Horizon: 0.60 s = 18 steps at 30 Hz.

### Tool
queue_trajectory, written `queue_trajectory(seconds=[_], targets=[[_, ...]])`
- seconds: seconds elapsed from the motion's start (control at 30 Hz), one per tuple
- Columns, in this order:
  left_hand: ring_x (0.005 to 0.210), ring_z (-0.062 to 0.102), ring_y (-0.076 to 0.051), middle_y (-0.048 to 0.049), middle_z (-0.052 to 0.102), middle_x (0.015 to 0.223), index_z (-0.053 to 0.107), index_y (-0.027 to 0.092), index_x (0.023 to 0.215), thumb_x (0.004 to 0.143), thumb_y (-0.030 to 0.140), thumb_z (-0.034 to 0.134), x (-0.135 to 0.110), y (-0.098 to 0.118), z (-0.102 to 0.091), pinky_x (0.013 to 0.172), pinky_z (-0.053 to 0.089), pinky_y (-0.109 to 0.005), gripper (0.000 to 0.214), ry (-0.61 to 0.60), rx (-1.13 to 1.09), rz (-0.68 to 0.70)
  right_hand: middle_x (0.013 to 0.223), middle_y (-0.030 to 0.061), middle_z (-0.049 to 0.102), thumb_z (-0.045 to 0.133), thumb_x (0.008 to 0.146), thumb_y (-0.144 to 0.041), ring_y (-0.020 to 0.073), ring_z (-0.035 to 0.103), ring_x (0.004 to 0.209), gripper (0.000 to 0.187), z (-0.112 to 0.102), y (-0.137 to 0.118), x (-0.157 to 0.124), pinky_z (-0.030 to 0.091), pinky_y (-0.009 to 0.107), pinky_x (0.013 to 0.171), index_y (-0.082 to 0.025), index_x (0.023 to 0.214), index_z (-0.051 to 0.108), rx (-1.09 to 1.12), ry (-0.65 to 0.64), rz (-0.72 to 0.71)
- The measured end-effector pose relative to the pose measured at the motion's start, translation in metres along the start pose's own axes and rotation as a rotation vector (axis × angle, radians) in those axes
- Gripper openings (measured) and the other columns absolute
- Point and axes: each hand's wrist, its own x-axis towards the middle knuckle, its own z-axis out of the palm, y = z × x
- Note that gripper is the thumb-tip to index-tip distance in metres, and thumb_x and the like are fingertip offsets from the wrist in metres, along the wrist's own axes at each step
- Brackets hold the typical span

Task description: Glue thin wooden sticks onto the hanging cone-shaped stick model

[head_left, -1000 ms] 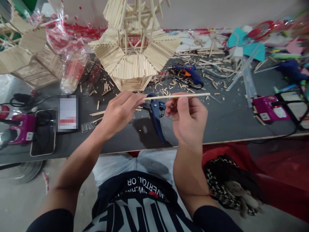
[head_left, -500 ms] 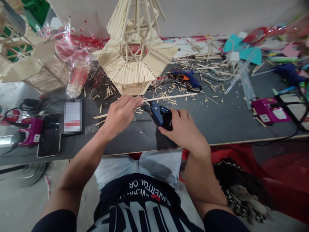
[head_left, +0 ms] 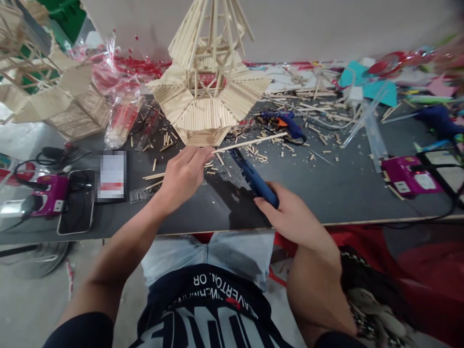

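Nearest the camera, the right hand sits at the front edge of the dark table, fingers curled shut around the rear end of the blue cutter; the cutter lies slanted on the tabletop, its head pointing away and to the left; a little further in, the left hand is closed to a pinch, thumb and fingertips gripping one end of a thin wooden stick; the stick runs out to the right, almost level, rising slightly, and passes just over the head of the cutter; whether it touches the blades I cannot tell; left of that hand lie a small clear ruler, a blurred card, a phone and a purple device with black cables; short stick offcuts are scattered beyond the hands; behind them stands a tall stick model with a hexagonal skirt, and just to its right a blue glue gun; crumpled red and clear plastic wrap lies to the model's left.
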Motion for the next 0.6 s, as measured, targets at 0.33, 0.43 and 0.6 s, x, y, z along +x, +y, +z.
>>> queue_trajectory(seconds=[0.33, 0.43, 0.6], targets=[[0.075, 0.064, -0.013, -0.0046, 0.069, 0.082, 0.065, 0.013, 0.103, 0.105, 0.018, 0.047, 0.001, -0.003, -0.001, 0.068, 0.048, -0.024, 0.019, 0.004, 0.025, -0.025, 0.103, 0.0093, 0.071, 0.053, 0.090, -0.042, 0.0264, 0.065, 0.094, 0.035, 0.020, -0.028, -0.010, 0.048, 0.043, 0.089, -0.019, 0.115, 0.063, 0.264, -0.040, -0.028], [0.075, 0.063, -0.014, -0.0045, 0.069, 0.083, 0.064, 0.014, 0.104, 0.105, 0.018, 0.048, 0.001, -0.001, -0.001, 0.070, 0.049, -0.025, 0.017, -0.027, 0.045, -0.005, 0.104, 0.0102, 0.072, 0.053, 0.091, -0.042, 0.0264, 0.066, 0.095, 0.035, 0.029, -0.034, -0.011, 0.049, 0.044, 0.090, -0.018, 0.115, 0.062, 0.344, -0.011, -0.046], [0.073, 0.060, -0.014, -0.0050, 0.069, 0.082, 0.063, 0.014, 0.104, 0.105, 0.018, 0.048, 0.001, 0.003, -0.003, 0.068, 0.048, -0.025, 0.016, -0.053, 0.041, 0.051, 0.107, 0.0110, 0.071, 0.054, 0.093, -0.042, 0.0268, 0.066, 0.099, 0.035, 0.037, -0.037, -0.010, 0.048, 0.046, 0.095, -0.018, 0.117, 0.061, 0.411, 0.029, -0.015]])
